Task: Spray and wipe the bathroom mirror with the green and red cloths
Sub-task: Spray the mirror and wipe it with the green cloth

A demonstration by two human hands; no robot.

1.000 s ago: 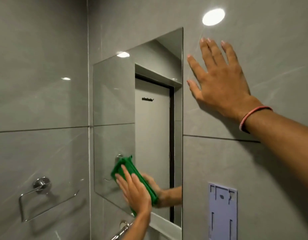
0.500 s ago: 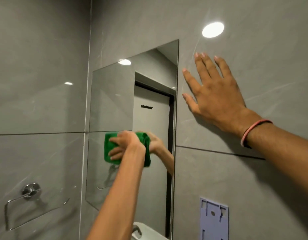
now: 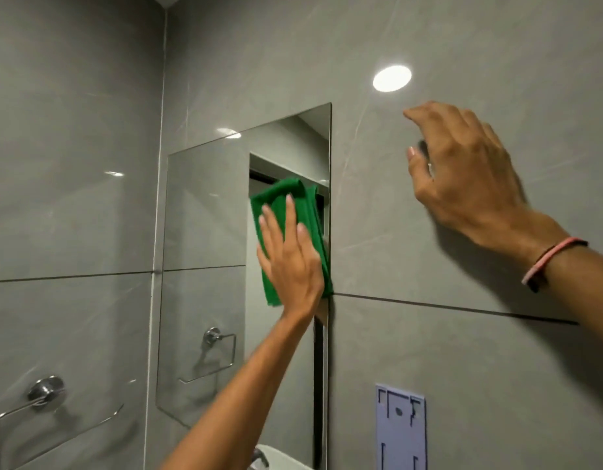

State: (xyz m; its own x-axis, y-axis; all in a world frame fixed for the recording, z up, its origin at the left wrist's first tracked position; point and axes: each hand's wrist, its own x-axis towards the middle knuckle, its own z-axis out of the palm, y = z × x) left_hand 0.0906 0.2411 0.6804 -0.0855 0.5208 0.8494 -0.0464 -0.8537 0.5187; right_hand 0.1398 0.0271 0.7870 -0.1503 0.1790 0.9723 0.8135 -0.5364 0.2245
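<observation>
The frameless mirror point(image 3: 205, 232) hangs on the grey tiled wall in the middle of the view. My left hand point(image 3: 289, 262) presses the folded green cloth point(image 3: 286, 195) flat against the glass near the mirror's right edge, fingers spread and pointing up. My right hand point(image 3: 462, 184) rests on the wall tile to the right of the mirror, its fingers curled and lifting off the tile, holding nothing. A pink band circles that wrist. No red cloth and no spray bottle are in view.
A chrome towel ring point(image 3: 45, 395) is fixed to the left wall at the bottom. A pale purple wall bracket point(image 3: 400, 429) sits low on the right. The white basin rim point(image 3: 279, 459) shows at the bottom edge. A ceiling light's reflection point(image 3: 391, 78) glares above.
My left hand has carried the green cloth up and to the right across the mirror, from the lower part to its right edge. My right hand's fingers have curled off the wall.
</observation>
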